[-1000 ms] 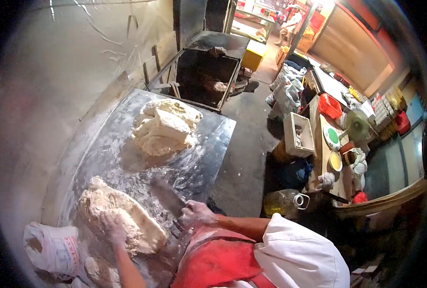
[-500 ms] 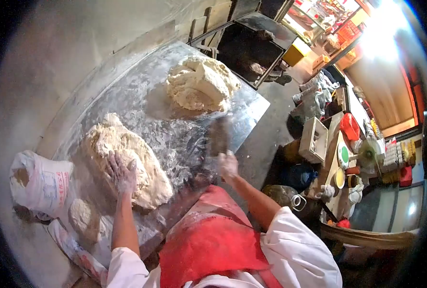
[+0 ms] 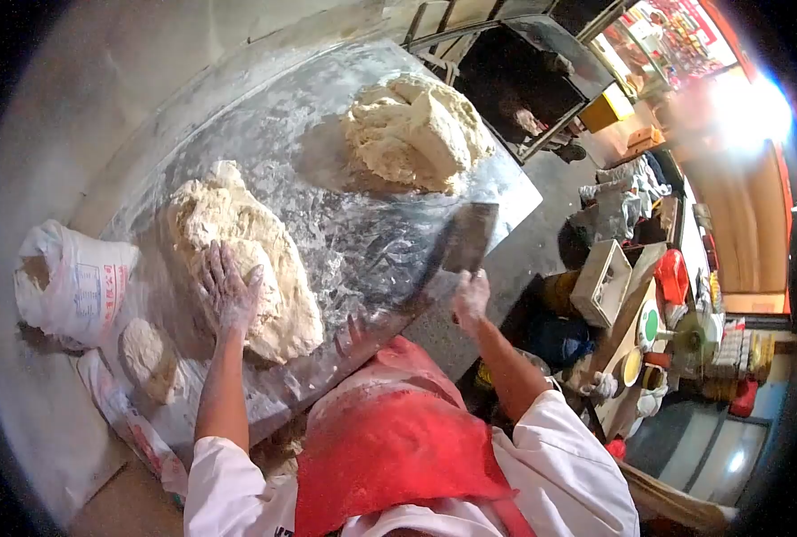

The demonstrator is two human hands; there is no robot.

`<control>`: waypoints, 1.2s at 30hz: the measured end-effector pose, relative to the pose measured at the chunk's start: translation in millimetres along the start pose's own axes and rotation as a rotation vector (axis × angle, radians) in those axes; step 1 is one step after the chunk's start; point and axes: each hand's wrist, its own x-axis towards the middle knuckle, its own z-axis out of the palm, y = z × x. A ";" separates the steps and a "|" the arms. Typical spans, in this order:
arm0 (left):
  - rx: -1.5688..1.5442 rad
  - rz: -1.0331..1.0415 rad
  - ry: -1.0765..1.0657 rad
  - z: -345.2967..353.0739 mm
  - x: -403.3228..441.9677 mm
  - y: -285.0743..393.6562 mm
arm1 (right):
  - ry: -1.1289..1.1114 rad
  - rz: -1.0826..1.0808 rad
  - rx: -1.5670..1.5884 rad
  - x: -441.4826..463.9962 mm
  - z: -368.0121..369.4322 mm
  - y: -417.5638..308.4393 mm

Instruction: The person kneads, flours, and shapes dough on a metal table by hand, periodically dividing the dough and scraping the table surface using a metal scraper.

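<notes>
My left hand [image 3: 230,291] lies flat on a large slab of dough [image 3: 277,259], its fingers stretched and dusted with flour. Wrapped round a handle, my right hand [image 3: 471,298] holds a broad-bladed cleaver [image 3: 471,237] by the right edge of the metal table [image 3: 318,170]. The cleaver's blade points away from me and is slightly blurred. A second big mound of dough [image 3: 416,134] sits at the far end of the tabletop, apart from both hands. Left of the slab, near my left forearm, is a small dough piece [image 3: 148,360].
An open white sack [image 3: 76,282] stands at the table's left side, with a crumpled bag [image 3: 130,416] below it. To the right, across the floor, are a white crate [image 3: 601,284] and a side counter with a green fan [image 3: 692,336]. A dark metal rack [image 3: 506,80] adjoins the far end.
My right hand has swung the cleaver outward to the right, past the table's edge. My left hand stays pressed on the dough slab. The whole view has shifted a little.
</notes>
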 end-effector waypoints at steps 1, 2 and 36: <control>-0.008 -0.020 -0.020 -1.1 1.8 1.4 | -0.042 -0.087 -0.043 -10.5 15.2 -16.2; -0.001 -0.016 -0.001 4.3 1.9 -0.2 | -0.087 -0.170 -0.082 -28.1 41.4 -39.1; 0.047 0.206 0.220 62.3 15.2 -50.4 | -1.079 -0.055 -0.124 -202.6 20.7 5.0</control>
